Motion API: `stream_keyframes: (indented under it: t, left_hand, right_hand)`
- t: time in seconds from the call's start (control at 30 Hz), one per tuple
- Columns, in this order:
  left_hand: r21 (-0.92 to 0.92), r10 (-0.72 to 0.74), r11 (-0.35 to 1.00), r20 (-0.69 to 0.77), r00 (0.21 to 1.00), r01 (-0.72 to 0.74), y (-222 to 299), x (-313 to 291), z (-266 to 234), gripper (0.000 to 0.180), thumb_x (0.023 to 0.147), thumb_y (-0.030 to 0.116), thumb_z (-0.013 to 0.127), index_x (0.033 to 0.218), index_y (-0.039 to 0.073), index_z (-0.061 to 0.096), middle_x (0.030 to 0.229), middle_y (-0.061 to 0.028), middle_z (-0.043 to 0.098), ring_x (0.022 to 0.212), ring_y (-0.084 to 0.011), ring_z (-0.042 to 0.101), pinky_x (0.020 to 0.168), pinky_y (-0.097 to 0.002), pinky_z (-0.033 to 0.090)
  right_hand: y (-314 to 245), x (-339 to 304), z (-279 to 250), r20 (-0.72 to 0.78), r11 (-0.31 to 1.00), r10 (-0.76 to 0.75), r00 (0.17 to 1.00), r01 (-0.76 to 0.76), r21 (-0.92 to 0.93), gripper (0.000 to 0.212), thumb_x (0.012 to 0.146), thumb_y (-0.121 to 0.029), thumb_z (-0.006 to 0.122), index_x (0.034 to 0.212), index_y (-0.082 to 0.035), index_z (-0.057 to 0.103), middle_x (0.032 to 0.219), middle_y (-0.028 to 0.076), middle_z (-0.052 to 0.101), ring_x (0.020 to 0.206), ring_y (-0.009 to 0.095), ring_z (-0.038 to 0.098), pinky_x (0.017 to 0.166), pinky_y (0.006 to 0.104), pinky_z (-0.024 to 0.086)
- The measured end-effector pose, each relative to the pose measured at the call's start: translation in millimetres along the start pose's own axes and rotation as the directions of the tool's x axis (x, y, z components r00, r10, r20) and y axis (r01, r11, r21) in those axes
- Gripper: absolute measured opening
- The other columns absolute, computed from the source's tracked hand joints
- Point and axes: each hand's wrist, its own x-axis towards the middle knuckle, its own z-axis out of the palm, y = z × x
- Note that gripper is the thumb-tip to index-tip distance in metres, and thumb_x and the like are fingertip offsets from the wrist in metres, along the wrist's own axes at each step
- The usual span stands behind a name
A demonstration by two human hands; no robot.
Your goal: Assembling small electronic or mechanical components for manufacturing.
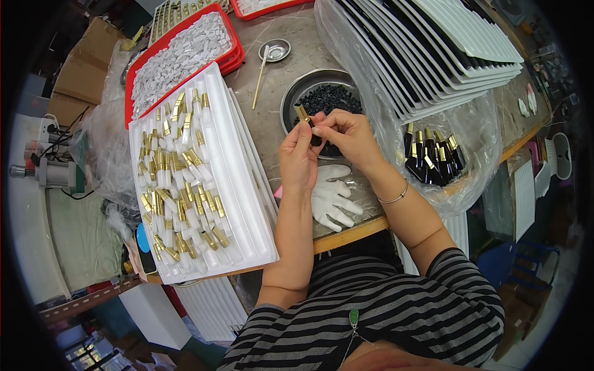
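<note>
Both hands up over the metal dish (pixel 297 93): left hand (pixel 298 157) fingers clamped on gold-tipped tube (pixel 303 115), right hand (pixel 350 133) fingers pinched on its black end.

We see a gold-and-white tube (pixel 303 115) in our hands over a grey metal bowl (pixel 296 94) filled with small black pieces (pixel 334 98), and a white glove (pixel 333 195) lying near the front edge of the mottled grey-brown surface (pixel 272 117). At the left edge a white tray (pixel 241 216) carries white tubes with gold caps (pixel 179 185), behind it a red tray (pixel 230 46) holds pale grey-white bits. Toward the right edge, black-and-gold tubes (pixel 433 157) sit in clear plastic under stacked white-and-black trays (pixel 445 49), and our shirt (pixel 396 315) is striped black and grey.
</note>
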Motion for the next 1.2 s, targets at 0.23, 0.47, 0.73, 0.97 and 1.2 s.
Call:
stream_keyframes:
  t: [0.23, 0.47, 0.73, 0.97, 1.2]
  left_hand:
    - [0.022, -0.115, 0.993, -0.117, 0.986, 0.118, -4, 3, 3, 0.026, 0.093, 0.019, 0.045, 0.109, -0.001, 0.054, 0.104, -0.0115, 0.06, 0.092, -0.0156, 0.058, 0.08, -0.0291, 0.05]
    - [0.061, -0.083, 0.994, -0.145, 0.986, 0.092, -14, 3, 1, 0.028, 0.094, 0.02, 0.045, 0.11, -0.002, 0.053, 0.104, -0.0099, 0.059, 0.091, -0.0148, 0.059, 0.08, -0.0273, 0.05]
    - [0.249, 0.059, 0.969, -0.238, 0.969, 0.003, -19, 0, 9, 0.027, 0.094, 0.02, 0.044, 0.108, -0.002, 0.053, 0.099, -0.0083, 0.059, 0.087, -0.0133, 0.059, 0.072, -0.0271, 0.053]
    - [0.146, -0.008, 0.989, -0.206, 0.979, 0.039, -19, 1, 5, 0.029, 0.095, 0.022, 0.04, 0.108, -0.001, 0.053, 0.097, -0.0095, 0.06, 0.083, -0.0141, 0.061, 0.073, -0.0273, 0.053]
    - [0.142, -0.044, 0.987, -0.177, 0.983, 0.07, -17, 1, 6, 0.029, 0.095, 0.022, 0.04, 0.11, 0.0, 0.052, 0.1, -0.0091, 0.059, 0.088, -0.015, 0.06, 0.075, -0.0273, 0.052]
  right_hand:
    - [6, 6, -1, -0.044, 0.986, 0.122, 0.992, -0.116, 0.116, 0.009, 0.079, -0.01, 0.066, 0.075, -0.002, 0.066, 0.065, 0.001, 0.06, 0.056, 0.004, 0.046, 0.05, 0.0167, 0.035]
    - [15, 7, -3, -0.085, 0.98, 0.199, 0.976, -0.197, 0.036, 0.016, 0.078, -0.014, 0.068, 0.074, 0.001, 0.066, 0.062, 0.0, 0.059, 0.052, 0.003, 0.043, 0.046, 0.0175, 0.032]
    - [23, 2, 10, -0.185, 0.925, -0.177, 0.967, 0.099, -0.367, 0.022, 0.081, -0.017, 0.063, 0.071, 0.003, 0.062, 0.058, 0.006, 0.054, 0.053, 0.01, 0.046, 0.048, 0.027, 0.035]
    - [26, 5, 4, -0.161, 0.971, -0.066, 0.985, 0.027, -0.236, 0.022, 0.081, -0.018, 0.063, 0.071, 0.002, 0.063, 0.06, 0.005, 0.056, 0.054, 0.008, 0.047, 0.049, 0.0248, 0.035]
    - [13, 7, -5, -0.052, 0.971, 0.227, 0.972, -0.23, -0.062, 0.015, 0.082, -0.011, 0.063, 0.084, 0.003, 0.066, 0.07, 0.002, 0.06, 0.066, 0.006, 0.052, 0.06, 0.0192, 0.041]
